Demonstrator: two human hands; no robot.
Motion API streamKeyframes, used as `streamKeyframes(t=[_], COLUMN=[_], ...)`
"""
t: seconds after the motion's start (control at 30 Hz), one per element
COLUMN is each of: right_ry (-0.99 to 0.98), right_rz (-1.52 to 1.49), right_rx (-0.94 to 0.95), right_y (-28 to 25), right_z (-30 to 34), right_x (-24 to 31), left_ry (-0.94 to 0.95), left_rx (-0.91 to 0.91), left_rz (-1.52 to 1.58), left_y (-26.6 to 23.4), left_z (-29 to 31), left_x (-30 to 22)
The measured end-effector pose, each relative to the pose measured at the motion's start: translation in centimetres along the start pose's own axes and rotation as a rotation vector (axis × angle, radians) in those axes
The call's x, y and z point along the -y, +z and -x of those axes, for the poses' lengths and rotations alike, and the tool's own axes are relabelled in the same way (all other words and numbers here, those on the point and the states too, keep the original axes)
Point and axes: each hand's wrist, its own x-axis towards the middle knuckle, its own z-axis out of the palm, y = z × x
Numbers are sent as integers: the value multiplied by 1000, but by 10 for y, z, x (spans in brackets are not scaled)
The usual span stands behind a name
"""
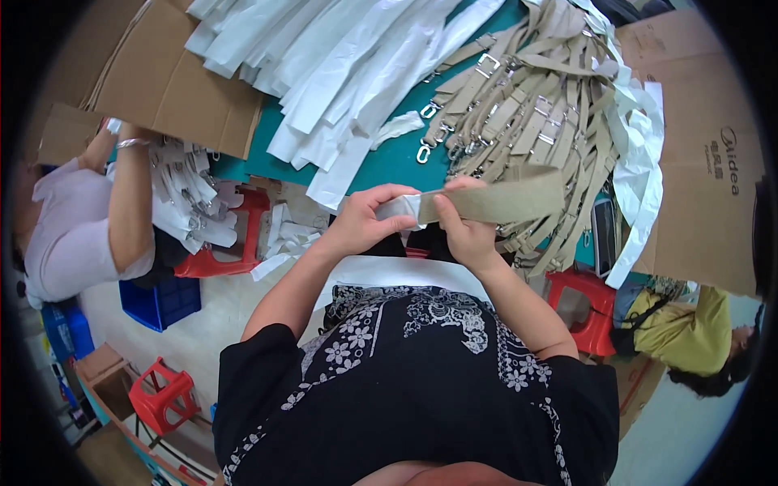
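In front of my chest a wide khaki webbing strap [523, 198] is stretched between my hands, its free part curving off to the right. My left hand [361, 223] is closed on a white wrapper [400, 212] that sits around the strap's left end. With thumb and fingers, my right hand [468, 235] pinches the strap just beside the wrapper. Beyond my hands, a heap of khaki straps with metal buckles and clips [535, 113] covers the right side of the green table [397, 154]. Long white wrapper strips [324, 89] lie fanned out to its left.
Cardboard boxes flank the table at left [178, 77] and right [689, 154]. A dark phone-like object [604, 235] rests at the heap's right edge. One co-worker [89, 211] is at left, another [697, 332] at right. Red stools [164, 395] and a blue crate [162, 301] stand on the floor.
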Motion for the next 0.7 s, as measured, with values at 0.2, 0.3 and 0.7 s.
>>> streamKeyframes(t=[0.2,0.3,0.7], right_ry=[-187,-201,323], right_rz=[120,151,-182], right_rx=[59,163,-74], right_y=[-2,-5,-44], right_z=[-15,-10,-21], right_x=[6,1,51], left_ry=[-39,-32,-91], left_rx=[249,238,128], left_rz=[-170,-79,11], left_y=[0,8,-7], left_z=[-18,-24,-9], left_x=[-20,-20,15])
